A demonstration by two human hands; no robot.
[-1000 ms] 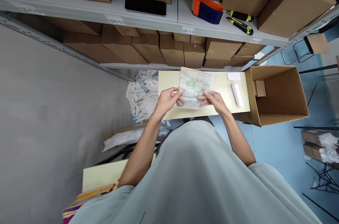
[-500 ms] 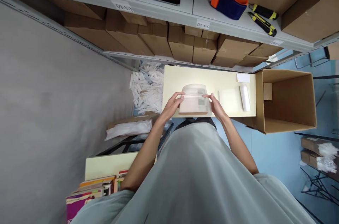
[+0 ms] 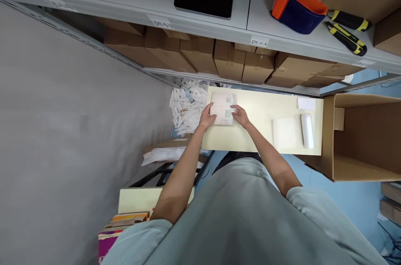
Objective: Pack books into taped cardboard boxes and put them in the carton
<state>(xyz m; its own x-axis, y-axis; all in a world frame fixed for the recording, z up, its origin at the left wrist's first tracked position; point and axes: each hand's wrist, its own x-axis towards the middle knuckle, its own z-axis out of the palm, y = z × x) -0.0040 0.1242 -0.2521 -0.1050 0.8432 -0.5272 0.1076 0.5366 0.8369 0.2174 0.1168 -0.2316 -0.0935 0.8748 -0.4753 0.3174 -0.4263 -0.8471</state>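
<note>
A pale, flat, book-like packet [image 3: 221, 108] in what looks like translucent wrap lies near the left end of the cream table [image 3: 250, 131]. Two small greenish-grey patches show at its right side. My left hand [image 3: 207, 117] grips its left edge, with thumb and fingers on the border. At the opposite edge, my right hand [image 3: 240, 115] has its fingertips bent onto the packet in a pinch. Further right on the table are a white roll [image 3: 307, 130], a thin translucent sheet [image 3: 285, 132] and a small white card pack [image 3: 306, 103].
A large open cardboard box [image 3: 328, 135] adjoins the table's right end. White paper slips [image 3: 188, 106] are heaped on the left. Above stands a shelf holding cartons, a phone [image 3: 203, 0], an orange-and-blue tape dispenser [image 3: 297, 9] and a utility knife [image 3: 346, 39]. Books [image 3: 108, 244] are at lower left.
The packet has shifted left and farther back on the table, with both hands on it. Its raised upper part now lies flatter. The camera view has shifted too.
</note>
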